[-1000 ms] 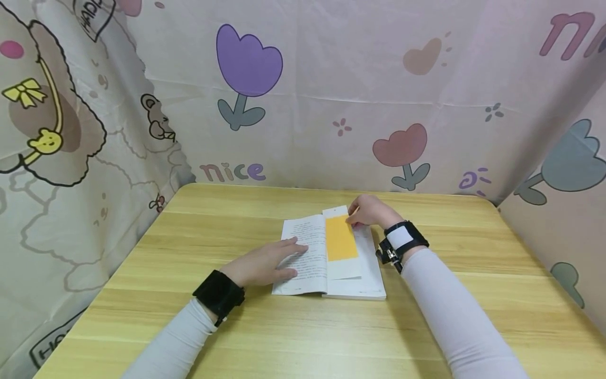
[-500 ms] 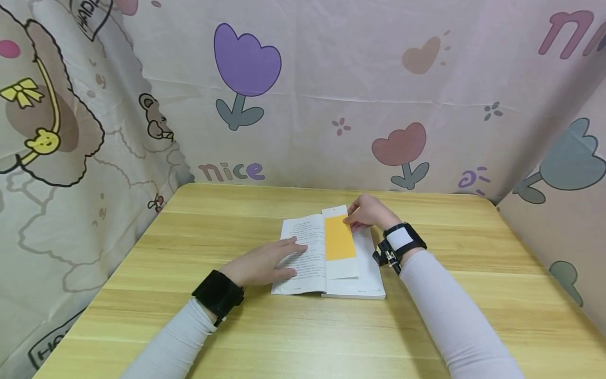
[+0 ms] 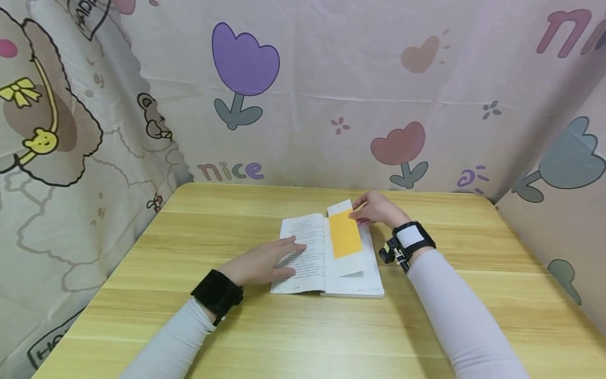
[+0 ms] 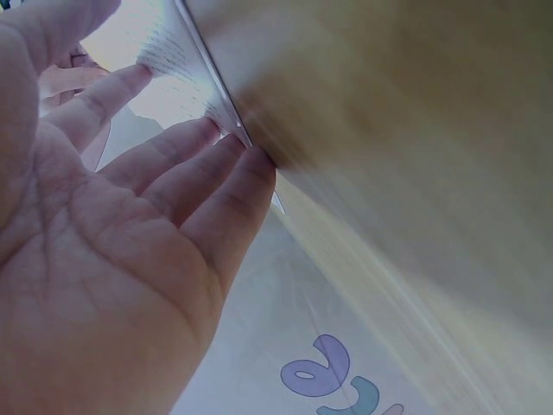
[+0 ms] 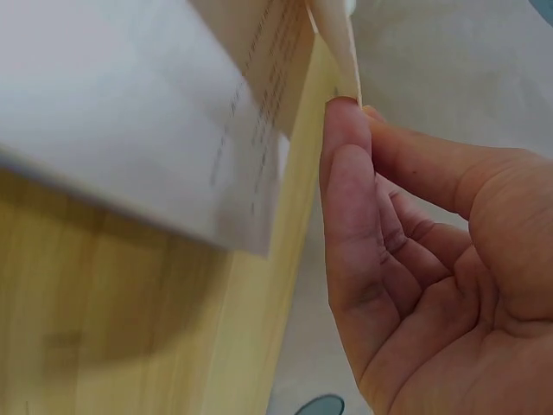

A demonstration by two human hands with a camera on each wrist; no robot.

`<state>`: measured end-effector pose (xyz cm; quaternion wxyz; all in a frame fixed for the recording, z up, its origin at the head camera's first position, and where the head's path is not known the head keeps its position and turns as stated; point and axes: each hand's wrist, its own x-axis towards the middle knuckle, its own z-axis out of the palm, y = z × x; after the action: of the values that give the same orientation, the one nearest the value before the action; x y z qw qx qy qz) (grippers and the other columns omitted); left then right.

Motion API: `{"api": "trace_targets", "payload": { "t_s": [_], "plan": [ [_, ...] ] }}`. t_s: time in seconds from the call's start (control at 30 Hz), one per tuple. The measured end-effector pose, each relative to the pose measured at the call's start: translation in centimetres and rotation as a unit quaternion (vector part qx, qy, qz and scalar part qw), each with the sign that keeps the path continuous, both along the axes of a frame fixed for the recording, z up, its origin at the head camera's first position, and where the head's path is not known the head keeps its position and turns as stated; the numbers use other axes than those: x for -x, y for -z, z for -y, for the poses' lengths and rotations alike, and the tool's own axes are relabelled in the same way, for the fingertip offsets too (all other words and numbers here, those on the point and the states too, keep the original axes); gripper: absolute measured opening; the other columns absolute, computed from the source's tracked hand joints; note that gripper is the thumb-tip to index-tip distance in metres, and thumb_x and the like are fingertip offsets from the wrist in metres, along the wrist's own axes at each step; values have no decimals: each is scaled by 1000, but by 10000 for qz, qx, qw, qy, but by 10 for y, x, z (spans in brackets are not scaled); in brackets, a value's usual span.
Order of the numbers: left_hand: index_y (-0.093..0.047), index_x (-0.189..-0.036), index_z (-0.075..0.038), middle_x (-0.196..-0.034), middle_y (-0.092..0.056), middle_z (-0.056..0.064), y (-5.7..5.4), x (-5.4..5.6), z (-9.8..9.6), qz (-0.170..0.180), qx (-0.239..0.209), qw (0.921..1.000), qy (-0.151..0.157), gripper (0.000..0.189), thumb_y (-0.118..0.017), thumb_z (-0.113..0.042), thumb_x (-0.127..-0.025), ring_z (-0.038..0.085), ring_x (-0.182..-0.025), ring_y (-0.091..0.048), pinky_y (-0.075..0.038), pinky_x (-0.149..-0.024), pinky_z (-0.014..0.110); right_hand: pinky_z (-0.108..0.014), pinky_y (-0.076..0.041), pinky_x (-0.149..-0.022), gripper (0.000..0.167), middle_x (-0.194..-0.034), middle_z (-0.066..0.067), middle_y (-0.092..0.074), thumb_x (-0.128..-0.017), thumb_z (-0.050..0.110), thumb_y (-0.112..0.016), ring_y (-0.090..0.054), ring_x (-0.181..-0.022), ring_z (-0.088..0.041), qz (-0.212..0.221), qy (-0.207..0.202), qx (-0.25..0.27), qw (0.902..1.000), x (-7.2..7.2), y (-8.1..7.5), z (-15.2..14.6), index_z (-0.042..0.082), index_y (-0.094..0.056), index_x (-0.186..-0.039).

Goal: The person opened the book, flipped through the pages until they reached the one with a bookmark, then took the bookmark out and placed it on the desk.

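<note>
An open book (image 3: 303,231) lies on the table, its left page printed with text. My left hand (image 3: 265,262) rests with spread fingers on that left page; in the left wrist view its fingertips (image 4: 251,160) lie along the page's edge. Over the right page is a white bookmark with an orange panel (image 3: 345,234), a small hole near its top end. My right hand (image 3: 379,209) pinches the bookmark's upper right edge between thumb and forefinger. In the right wrist view the bookmark (image 5: 341,43) appears edge-on above the fingertips, raised off the page.
The pale wooden table (image 3: 265,337) extends around the book on all sides. Behind it hangs a printed cloth (image 3: 303,105) with tulips, more cloth falling at the left and right. Black bands (image 3: 216,296) are strapped round both wrists.
My right hand has shifted slightly right and away from me with the bookmark, which now sits clear of the book's gutter and tilts more. The left hand stays on the page.
</note>
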<state>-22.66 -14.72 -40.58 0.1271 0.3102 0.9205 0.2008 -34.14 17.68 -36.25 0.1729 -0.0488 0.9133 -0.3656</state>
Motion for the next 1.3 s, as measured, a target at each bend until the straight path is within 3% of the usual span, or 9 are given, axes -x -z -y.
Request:
{"api": "trace_targets", "payload": {
  "t_s": [0.17,0.57,0.8,1.1,1.3],
  "plan": [
    [-47,-164,-16,-174,-36,16,1,0,2,-39,-13,10000,58,61,-67,-31,-107,38,-161,-37,-37,-129,58,-26,-65,-76,32,-85,-6,-73,-104,12,-72,-70,-72,-11,-24,-54,250,9997,1,-3,-19,-7,-61,-127],
    [-49,-162,-12,-172,-37,21,1,-3,9,-220,30,9997,143,61,-69,-28,-106,43,-159,-39,-38,-128,61,-24,-65,-69,38,-81,-4,-72,-104,12,-71,-71,-71,-10,-101,59,365,9993,-6,-10,-74,-12,-57,-130],
    [-52,-160,-13,-173,-38,20,0,-3,11,-119,51,9999,46,62,-73,-28,-103,43,-158,-40,-38,-128,60,-23,-63,-67,41,-81,0,-71,-105,12,-68,-69,-71,-8,51,130,399,9991,-11,-5,-107,-13,-53,-134],
    [-56,-157,-13,-171,-42,19,1,-1,15,-88,-86,9999,-3,61,-77,-26,-101,42,-157,-42,-38,-128,59,-22,-60,-64,40,-76,0,-73,-103,14,-71,-68,-68,-7,113,228,-304,9992,-21,4,-134,-12,-57,-130],
    [-57,-156,-13,-171,-42,19,1,0,19,-97,-84,9999,-40,61,-78,-26,-100,42,-157,-42,-39,-127,59,-22,-59,-63,37,-75,-2,-73,-102,14,-72,-68,-67,-8,187,301,-448,9984,-29,8,-146,-12,-58,-125]
  ]
}}
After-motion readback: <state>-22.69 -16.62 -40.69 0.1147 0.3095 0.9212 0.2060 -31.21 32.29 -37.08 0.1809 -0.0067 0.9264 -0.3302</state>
